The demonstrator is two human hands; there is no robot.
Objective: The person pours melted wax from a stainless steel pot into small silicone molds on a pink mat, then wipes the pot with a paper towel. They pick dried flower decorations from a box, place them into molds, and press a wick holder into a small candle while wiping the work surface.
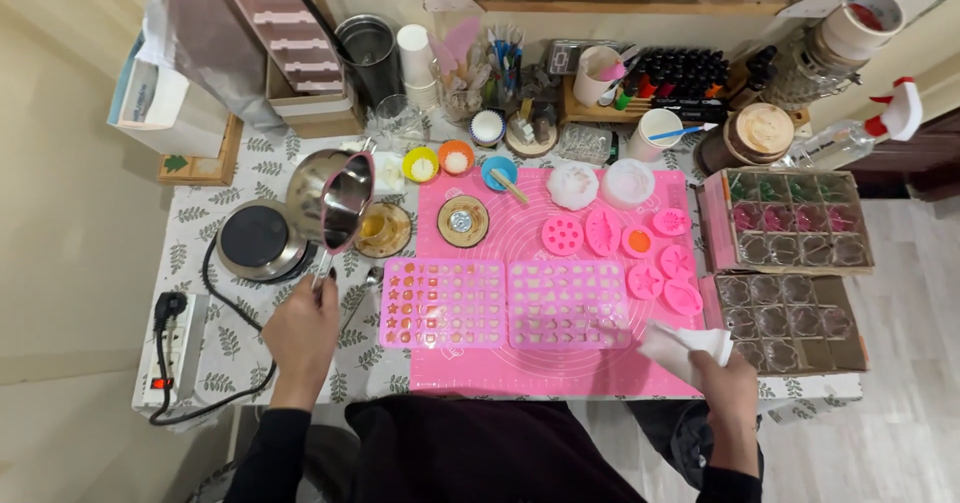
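My left hand (302, 335) grips the handle of a steel pouring pot (330, 199) with a pink rim, tilted over a small amber-filled dish (383, 229) beside a round electric hotplate (254, 239). My right hand (725, 378) holds a crumpled white tissue (685, 344) at the right front corner of the pink silicone mat (520, 373). Two pink silicone mould trays (441, 302) (568, 304) lie side by side on the mat between my hands. The left tray has several cavities filled on its left side.
Small pink moulds (660, 263) and two white round moulds (600, 183) lie further back on the mat. Cardboard boxes of glass jars (790, 221) stand right. Cups, bottles, tools and coloured bowls (455, 158) crowd the back. A power strip (170, 348) with a black cable lies left.
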